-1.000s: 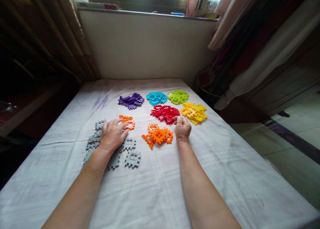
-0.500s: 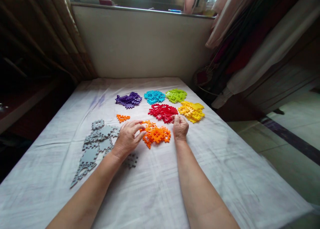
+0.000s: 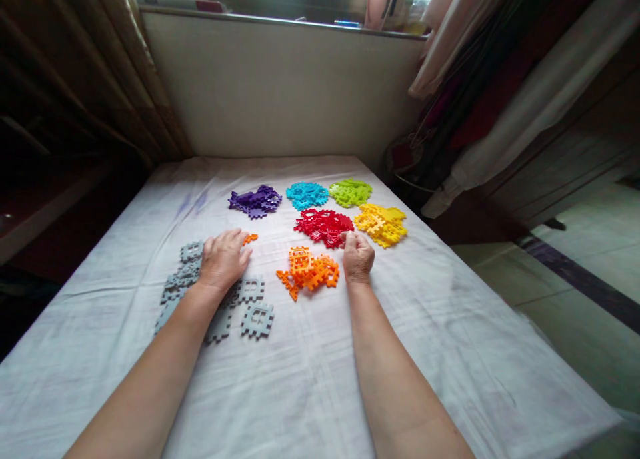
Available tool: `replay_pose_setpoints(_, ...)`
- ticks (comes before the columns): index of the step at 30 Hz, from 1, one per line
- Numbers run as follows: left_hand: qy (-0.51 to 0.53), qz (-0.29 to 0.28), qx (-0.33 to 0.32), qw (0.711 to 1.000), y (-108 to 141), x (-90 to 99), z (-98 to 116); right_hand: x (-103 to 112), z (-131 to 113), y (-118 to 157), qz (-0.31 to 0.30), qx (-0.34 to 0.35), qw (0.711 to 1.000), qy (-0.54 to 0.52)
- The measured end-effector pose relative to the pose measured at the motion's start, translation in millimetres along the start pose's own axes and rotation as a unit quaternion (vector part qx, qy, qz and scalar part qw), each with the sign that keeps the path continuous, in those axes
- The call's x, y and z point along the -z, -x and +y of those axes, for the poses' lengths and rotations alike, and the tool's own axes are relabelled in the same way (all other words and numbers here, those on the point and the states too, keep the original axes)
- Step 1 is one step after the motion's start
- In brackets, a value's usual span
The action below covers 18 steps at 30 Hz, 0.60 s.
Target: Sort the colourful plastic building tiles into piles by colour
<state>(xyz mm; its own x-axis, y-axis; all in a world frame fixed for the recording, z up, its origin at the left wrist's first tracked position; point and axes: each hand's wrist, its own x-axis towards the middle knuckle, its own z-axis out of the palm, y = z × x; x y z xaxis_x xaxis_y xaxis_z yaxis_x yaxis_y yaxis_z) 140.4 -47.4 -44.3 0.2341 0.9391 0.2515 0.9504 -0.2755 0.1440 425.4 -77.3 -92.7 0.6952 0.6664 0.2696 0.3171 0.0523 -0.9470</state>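
My left hand [image 3: 224, 261] reaches over the grey interlocking plastic pieces [image 3: 257, 319], fingers stretched out and thumb apart. Its fingertips are at a small orange piece [image 3: 251, 237], which they partly cover. My right hand [image 3: 359, 256] is closed in a fist beside the red pile [image 3: 325, 227]; whether anything is inside it is hidden. Between my hands lies a heap of orange interlocking pieces [image 3: 314, 272], with a square window-like piece on top and a triangular one at its left edge. My left hand and forearm hide part of the grey group.
Purple [image 3: 256, 201], blue [image 3: 307, 195], lime green [image 3: 351, 193] and yellow [image 3: 381, 225] piles sit farther back. A white cloth [image 3: 300, 392] covers the table. The far side meets a wall [image 3: 285, 85] below a window ledge; curtains [image 3: 165, 105] hang at left, fabrics at right.
My left hand has moved left, from the orange heap to the separate small orange piece. The orange heap is now uncovered. My right hand stays closed in nearly the same place.
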Motion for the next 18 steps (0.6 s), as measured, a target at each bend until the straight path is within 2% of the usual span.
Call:
replay_pose_setpoints(5, -0.070, -0.068, 0.041, 0.994, -16.6, 2.5, -15.2, -1.8, 2.5, -0.2, -0.004, -0.008, 1.000, -0.011)
replay_pose_setpoints(12, -0.107, -0.085, 0.022, 0.990, -25.5, 11.4, -7.2, -2.6, 3.7, -0.2, -0.006, -0.017, 0.999, -0.029)
replay_pose_setpoints(15, -0.072, -0.078, 0.021, 0.994, -21.0, 15.5, -0.5, -2.4, 2.3, -0.4, -0.007, -0.022, 0.999, -0.032)
replay_pose_setpoints(18, 0.013, -0.053, -0.003, 0.998, -9.6, 17.7, 15.2, -2.6, 2.1, -0.6, -0.004, -0.020, 1.000, -0.023)
